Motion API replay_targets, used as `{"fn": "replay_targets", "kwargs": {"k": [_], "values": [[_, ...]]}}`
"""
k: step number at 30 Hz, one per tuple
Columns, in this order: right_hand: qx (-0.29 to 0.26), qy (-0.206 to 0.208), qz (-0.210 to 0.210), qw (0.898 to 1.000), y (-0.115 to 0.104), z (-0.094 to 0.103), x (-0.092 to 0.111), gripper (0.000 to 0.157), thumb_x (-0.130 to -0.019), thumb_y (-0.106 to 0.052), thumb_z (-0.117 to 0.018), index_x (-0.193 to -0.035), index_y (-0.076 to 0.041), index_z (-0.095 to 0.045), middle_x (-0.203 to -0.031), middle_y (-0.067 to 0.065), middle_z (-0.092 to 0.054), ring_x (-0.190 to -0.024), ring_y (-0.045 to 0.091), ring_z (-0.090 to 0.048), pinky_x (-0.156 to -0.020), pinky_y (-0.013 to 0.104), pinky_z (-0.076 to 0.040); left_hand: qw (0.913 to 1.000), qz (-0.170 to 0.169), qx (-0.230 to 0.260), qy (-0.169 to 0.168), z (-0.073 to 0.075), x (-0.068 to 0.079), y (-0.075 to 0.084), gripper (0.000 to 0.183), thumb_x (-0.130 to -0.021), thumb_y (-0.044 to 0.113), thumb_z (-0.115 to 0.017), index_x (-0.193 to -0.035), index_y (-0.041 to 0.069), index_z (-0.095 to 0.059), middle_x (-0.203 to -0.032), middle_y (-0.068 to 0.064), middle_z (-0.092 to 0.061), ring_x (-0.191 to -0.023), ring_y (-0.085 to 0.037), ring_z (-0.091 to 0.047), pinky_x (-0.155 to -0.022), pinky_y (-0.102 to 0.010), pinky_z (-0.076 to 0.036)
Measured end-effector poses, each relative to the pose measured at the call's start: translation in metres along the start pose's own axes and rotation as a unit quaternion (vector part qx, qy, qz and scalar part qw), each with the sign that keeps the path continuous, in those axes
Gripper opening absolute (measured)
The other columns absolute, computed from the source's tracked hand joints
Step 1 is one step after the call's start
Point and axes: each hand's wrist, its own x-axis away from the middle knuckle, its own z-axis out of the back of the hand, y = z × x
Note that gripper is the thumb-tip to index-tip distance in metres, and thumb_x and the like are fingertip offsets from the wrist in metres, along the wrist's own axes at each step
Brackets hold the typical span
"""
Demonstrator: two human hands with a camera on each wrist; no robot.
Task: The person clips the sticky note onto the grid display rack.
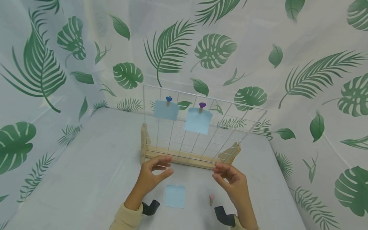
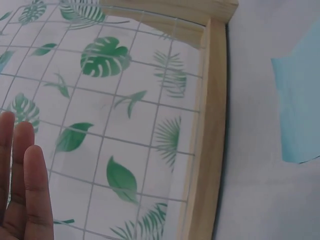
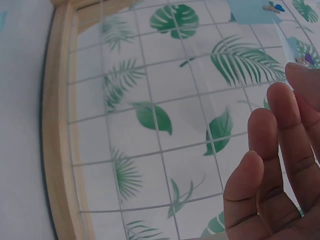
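Both hands hover in front of a white wire grid (image 1: 184,140) set in a wooden stand (image 1: 181,158). My left hand (image 1: 153,172) is empty, fingers loosely bent, above and left of a blue paper square (image 1: 175,196) lying on the table. My right hand (image 1: 231,180), likewise empty with loosely bent fingers, is above and right of a small clothespin with a pink heart (image 1: 211,199). On the grid hang two blue sheets: the left sheet (image 1: 165,110) under a blue-heart clothespin (image 1: 168,100), the right sheet (image 1: 198,121) under a purple-heart clothespin (image 1: 202,106).
A white cloth covers the table (image 1: 109,153). Behind and beside it hang white curtains with green leaf prints (image 1: 215,51). Black curved pieces sit at the left wrist (image 1: 150,207) and the right wrist (image 1: 224,216).
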Motion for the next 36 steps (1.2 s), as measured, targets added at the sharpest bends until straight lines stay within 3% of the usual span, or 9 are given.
{"fn": "replay_targets", "kwargs": {"k": [10, 17, 25, 33, 36], "values": [[0.010, 0.011, -0.017, 1.000, 0.005, -0.001, 0.004, 0.025, -0.085, 0.022, -0.076, -0.108, 0.012, -0.071, -0.098, -0.008, -0.079, -0.088, 0.003, -0.072, -0.077, 0.016, -0.059, 0.9998, 0.015, 0.003, 0.009, 0.000, 0.007, -0.012, 0.030, -0.093, 0.002, -0.082, -0.122, -0.002, -0.074, -0.118, -0.023, -0.076, -0.107, -0.026, -0.074, -0.088, -0.031, -0.064], [0.001, 0.018, -0.031, 0.999, 0.012, -0.001, 0.008, 0.022, -0.088, 0.021, -0.074, -0.109, 0.015, -0.070, -0.099, -0.009, -0.079, -0.090, 0.004, -0.073, -0.078, 0.015, -0.058, 0.9981, 0.059, 0.000, 0.019, -0.002, 0.012, -0.025, 0.031, -0.093, 0.000, -0.082, -0.122, -0.006, -0.073, -0.119, -0.022, -0.076, -0.107, -0.013, -0.072, -0.088, -0.029, -0.063], [0.003, 0.025, -0.071, 0.997, 0.018, -0.002, 0.013, 0.021, -0.090, 0.017, -0.075, -0.110, 0.014, -0.070, -0.099, -0.009, -0.079, -0.090, 0.003, -0.072, -0.079, 0.015, -0.058, 0.9935, 0.112, 0.000, 0.022, -0.006, 0.019, -0.032, 0.030, -0.093, 0.002, -0.083, -0.121, -0.003, -0.075, -0.119, -0.017, -0.077, -0.108, -0.017, -0.072, -0.090, -0.028, -0.062], [0.031, 0.030, -0.120, 0.992, 0.021, -0.004, 0.018, 0.021, -0.091, 0.012, -0.077, -0.111, 0.012, -0.072, -0.098, -0.006, -0.079, -0.091, 0.003, -0.070, -0.080, 0.017, -0.057, 0.9902, 0.138, 0.005, 0.019, -0.008, 0.022, -0.036, 0.034, -0.093, 0.004, -0.083, -0.125, -0.005, -0.073, -0.124, -0.028, -0.073, -0.111, -0.027, -0.072, -0.091, -0.027, -0.061], [0.037, 0.030, -0.128, 0.991, 0.023, -0.004, 0.019, 0.021, -0.091, 0.011, -0.077, -0.111, 0.010, -0.073, -0.099, -0.001, -0.080, -0.092, 0.003, -0.071, -0.081, 0.018, -0.058, 0.9882, 0.151, 0.002, 0.022, -0.009, 0.023, -0.036, 0.036, -0.093, 0.004, -0.083, -0.126, -0.007, -0.072, -0.124, -0.026, -0.073, -0.111, -0.027, -0.072, -0.091, -0.026, -0.061]]}}
